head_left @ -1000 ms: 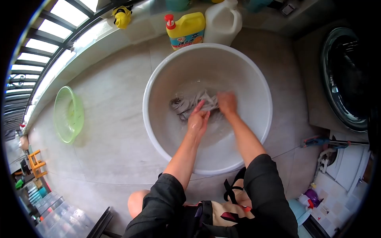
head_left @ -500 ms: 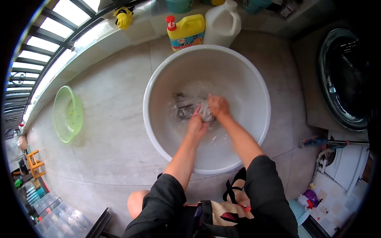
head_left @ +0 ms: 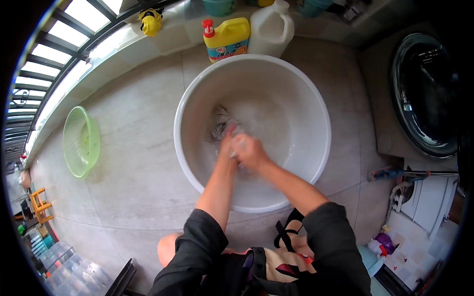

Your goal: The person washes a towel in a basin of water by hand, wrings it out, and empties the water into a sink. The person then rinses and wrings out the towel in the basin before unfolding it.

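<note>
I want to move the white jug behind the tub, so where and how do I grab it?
I'd take its loop handle, coming from your right and above: the white jug stands upright, the handle curves out on that side, and the tub sits close in front.

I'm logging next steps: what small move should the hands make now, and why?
Probably shift the left hand onto the loose folds of gray cloth. Those folds lie outside the hands, toward the left wall of the white basin, while the right hand and left meet, blurred, over a paler bit.
</note>
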A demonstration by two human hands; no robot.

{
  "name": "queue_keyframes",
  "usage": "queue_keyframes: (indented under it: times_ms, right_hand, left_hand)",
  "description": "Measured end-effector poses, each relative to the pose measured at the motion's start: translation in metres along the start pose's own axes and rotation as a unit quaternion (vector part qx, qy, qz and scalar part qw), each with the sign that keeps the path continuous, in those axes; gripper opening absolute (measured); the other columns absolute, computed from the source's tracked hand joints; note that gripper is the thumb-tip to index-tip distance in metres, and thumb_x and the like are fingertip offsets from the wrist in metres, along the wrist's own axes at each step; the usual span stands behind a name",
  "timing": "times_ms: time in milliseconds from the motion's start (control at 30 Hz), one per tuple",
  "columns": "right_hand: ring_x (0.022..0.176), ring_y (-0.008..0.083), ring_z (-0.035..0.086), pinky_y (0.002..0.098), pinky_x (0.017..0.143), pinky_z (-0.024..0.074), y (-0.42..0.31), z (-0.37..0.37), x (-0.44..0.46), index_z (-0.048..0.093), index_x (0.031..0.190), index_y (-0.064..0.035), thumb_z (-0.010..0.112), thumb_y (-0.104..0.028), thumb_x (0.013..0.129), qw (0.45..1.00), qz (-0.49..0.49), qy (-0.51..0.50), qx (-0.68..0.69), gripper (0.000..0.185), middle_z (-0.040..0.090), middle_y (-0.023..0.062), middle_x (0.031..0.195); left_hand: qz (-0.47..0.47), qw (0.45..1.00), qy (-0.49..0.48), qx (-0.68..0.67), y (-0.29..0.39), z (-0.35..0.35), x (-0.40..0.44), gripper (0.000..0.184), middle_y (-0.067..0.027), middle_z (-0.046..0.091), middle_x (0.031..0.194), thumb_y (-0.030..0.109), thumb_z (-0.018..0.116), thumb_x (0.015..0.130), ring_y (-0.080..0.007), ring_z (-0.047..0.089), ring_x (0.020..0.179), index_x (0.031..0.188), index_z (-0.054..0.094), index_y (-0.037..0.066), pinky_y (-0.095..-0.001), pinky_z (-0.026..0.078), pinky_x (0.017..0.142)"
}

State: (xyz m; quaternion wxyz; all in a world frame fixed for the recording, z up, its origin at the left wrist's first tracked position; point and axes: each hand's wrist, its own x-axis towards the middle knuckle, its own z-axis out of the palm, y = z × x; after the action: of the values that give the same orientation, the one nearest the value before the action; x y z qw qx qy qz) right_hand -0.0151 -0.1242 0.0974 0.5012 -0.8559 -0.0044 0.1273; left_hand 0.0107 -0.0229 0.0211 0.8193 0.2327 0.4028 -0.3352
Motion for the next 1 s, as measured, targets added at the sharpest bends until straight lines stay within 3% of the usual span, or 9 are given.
queue_keyframes:
  times_ms: [67,200,500,600,700,800,867,933,1000]
  right_hand:
    - [0.081,0.0348,0.058,0.0402,0.069,0.0444,0.047,-0.009,0.04,0.058,0.085,-0.0007,0.053,-0.033,0.08,0.986,0.092,0.116,-0.077,0.033,0.06,0.0209,0.082]
    - [0.076,0.0327,0.059,0.0414,0.068,0.0442,0.106,-0.063,0.064,0.057,0.089,-0.001,0.054,-0.037,0.081,0.965,0.138,0.192,-0.115,0.037,0.06,0.0203,0.076]
    - [0.103,0.0298,0.049,0.0358,0.086,0.0417,0.125,-0.107,0.051,0.047,0.112,-0.0061,0.079,-0.027,0.056,0.984,0.039,-0.076,-0.158,0.068,0.051,0.0177,0.112]
    - [0.109,0.0293,0.046,0.0355,0.091,0.0387,0.137,-0.068,0.042,0.043,0.117,-0.0062,0.079,-0.02,0.054,0.943,0.183,0.154,-0.23,0.074,0.048,0.0188,0.116]
    - [0.114,0.0295,0.042,0.0357,0.095,0.035,0.166,-0.012,0.043,0.037,0.123,-0.0062,0.077,-0.014,0.055,0.917,0.268,0.295,-0.025,0.079,0.045,0.02,0.119]
    - [0.108,0.031,0.048,0.0358,0.088,0.0399,0.132,0.013,0.042,0.037,0.125,-0.0104,0.072,-0.012,0.059,0.957,0.199,0.196,0.082,0.075,0.05,0.0193,0.114]
    - [0.1,0.0308,0.053,0.0364,0.083,0.0429,0.054,-0.011,0.029,0.041,0.121,-0.0132,0.07,-0.013,0.061,0.984,0.129,0.087,0.082,0.066,0.055,0.0176,0.105]
    - [0.095,0.0309,0.056,0.037,0.08,0.0442,0.013,-0.02,0.018,0.044,0.119,-0.0141,0.069,-0.013,0.062,0.99,0.113,0.014,0.089,0.062,0.058,0.0163,0.1]
    - [0.088,0.0319,0.057,0.0394,0.076,0.0442,-0.018,-0.014,-0.008,0.052,0.108,-0.0117,0.065,-0.017,0.067,0.997,-0.018,-0.041,0.062,0.044,0.06,0.0159,0.092]
  left_hand:
    - [0.182,0.983,-0.03,-0.026,-0.031,0.01,0.004,0.042,-0.0104,0.055,0.108,-0.002,0.042,0.08,-0.0255,0.057,0.091,0.12,0.046,0.012,-0.0383,0.051,0.071]
    - [0.266,0.963,0.032,0.026,0.001,0.025,-0.018,0.054,-0.0103,0.053,0.11,-0.015,0.039,0.073,-0.0232,0.054,0.098,0.118,0.048,0.014,-0.0345,0.049,0.077]
    - [0.404,0.901,0.05,-0.147,0.027,0.011,-0.018,0.055,-0.0114,0.044,0.122,-0.017,0.041,0.073,-0.0239,0.047,0.108,0.12,0.041,0.011,-0.0326,0.042,0.089]
    - [0.477,0.861,0.173,0.022,0.016,-0.005,-0.008,0.059,-0.0146,0.043,0.122,-0.012,0.045,0.073,-0.0269,0.046,0.109,0.126,0.035,0.012,-0.034,0.039,0.092]
    - [0.412,0.821,0.288,0.271,-0.016,-0.021,0.008,0.077,-0.0137,0.026,0.136,-0.007,0.052,0.072,-0.0315,0.03,0.121,0.136,0.018,0.02,-0.0497,0.032,0.091]
    - [0.279,0.904,0.203,0.254,-0.042,-0.004,-0.001,0.081,-0.0154,0.016,0.139,0.011,0.059,0.076,-0.0378,0.024,0.123,0.137,0.007,0.026,-0.0617,0.025,0.09]
    - [0.028,0.986,0.115,0.117,-0.029,0.028,-0.031,0.078,-0.0153,0.007,0.141,0.031,0.055,0.08,-0.0435,0.017,0.124,0.136,0.0,0.033,-0.0703,0.022,0.083]
    - [0.088,0.98,0.138,0.114,-0.016,0.021,-0.024,0.064,-0.0181,0.029,0.132,0.044,0.049,0.082,-0.0379,0.035,0.116,0.135,0.02,0.02,-0.0616,0.035,0.083]
    - [0.114,0.993,-0.027,-0.008,0.001,0.001,-0.007,0.047,-0.0131,0.053,0.104,0.041,0.052,0.081,-0.0239,0.053,0.096,0.11,0.046,0.003,-0.0374,0.045,0.081]
